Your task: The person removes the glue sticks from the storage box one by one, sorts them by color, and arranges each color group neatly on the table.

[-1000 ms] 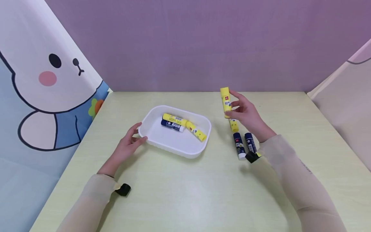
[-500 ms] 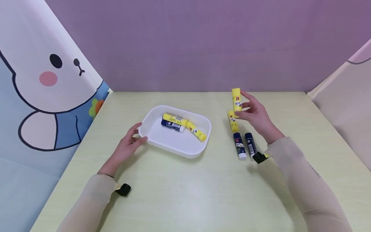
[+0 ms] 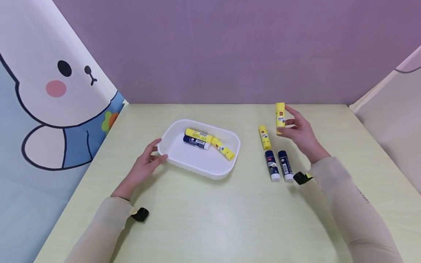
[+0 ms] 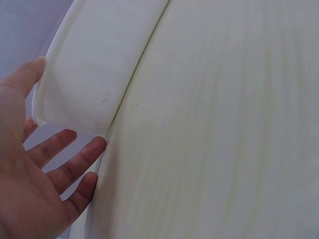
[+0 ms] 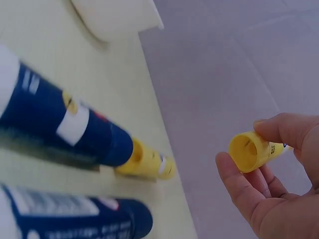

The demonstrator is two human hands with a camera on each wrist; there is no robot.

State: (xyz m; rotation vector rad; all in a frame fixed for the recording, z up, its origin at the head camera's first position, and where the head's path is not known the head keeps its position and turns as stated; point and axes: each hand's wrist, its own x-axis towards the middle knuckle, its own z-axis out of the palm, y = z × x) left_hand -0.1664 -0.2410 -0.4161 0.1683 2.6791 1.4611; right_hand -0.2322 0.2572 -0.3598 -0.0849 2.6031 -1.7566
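Note:
My left hand (image 3: 146, 162) holds the left end of a white plastic tray (image 3: 184, 166), thumb and fingers about its rim (image 4: 37, 107). Inside the tray lie two yellow glue sticks, one of them (image 3: 222, 148) slanting towards the right end, and a navy glue stick (image 3: 196, 142) with a white end. Thumb and fingers of my right hand (image 3: 302, 136) pinch a yellow glue stick (image 3: 280, 117), raised upright above the table. In the right wrist view its round yellow end (image 5: 245, 152) faces the camera.
On the table, left of my right hand, lies a yellow glue stick (image 3: 265, 137). Two navy glue sticks with white ends, one (image 3: 272, 166) beside the other (image 3: 285, 166), lie nearer to me. A purple cloth (image 3: 210, 51) hangs behind the table.
My right hand has moved rightwards with its yellow glue stick, which now stands more upright, uncovering the yellow one on the table. The left hand and tray stay put.

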